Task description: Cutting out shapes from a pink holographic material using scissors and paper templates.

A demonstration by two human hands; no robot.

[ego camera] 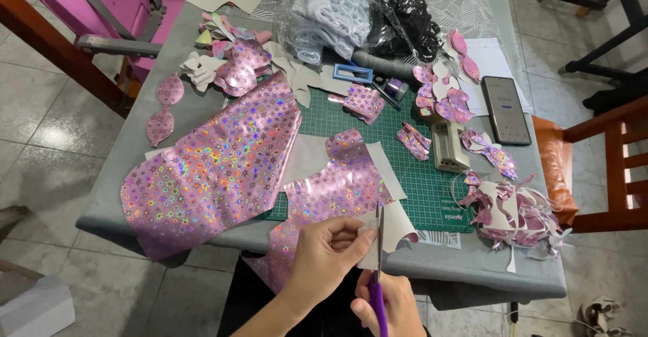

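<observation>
Left hand point(329, 250) pinches a pink holographic sheet point(337, 188) at the tabletop point(466, 269) edge. Right hand point(391, 306) is closed on purple scissors point(379, 276), blades meeting the sheet's white backing.

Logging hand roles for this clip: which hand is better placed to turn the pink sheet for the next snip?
Left, probably. The left hand already pinches the pink holographic sheet beside the blades, so it can turn it. The right hand is occupied gripping the purple-handled scissors, which are cutting into the sheet's edge.
</observation>
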